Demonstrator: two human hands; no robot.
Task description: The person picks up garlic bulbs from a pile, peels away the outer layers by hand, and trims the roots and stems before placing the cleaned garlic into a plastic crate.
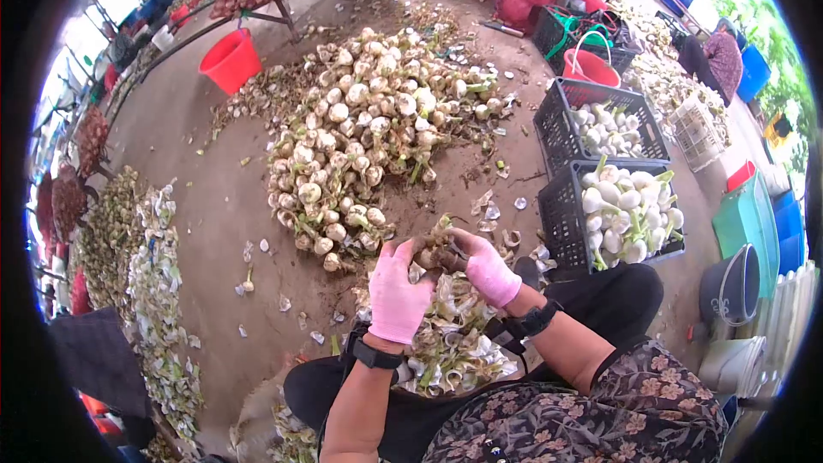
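Note:
Both my hands wear pink gloves and meet on one dirty garlic bulb [437,255] just above my lap. My left hand [399,291] grips it from the left, my right hand [487,270] from the right, fingers curled onto the bulb. Beneath them lies a heap of peeled garlic skins and stalks [450,347] between my knees. A large pile of unpeeled garlic bulbs [369,133] spreads on the ground straight ahead. To the right a black crate [561,214] holds clean white garlic, with a second black crate [557,124] behind it.
A red bucket [230,60] stands at the far left of the pile, another red bucket [590,69] behind the crates. Skins lie in a long strip [154,291] at left. A grey bucket [730,287] and green box [746,219] sit at right. Another person [716,56] sits far right.

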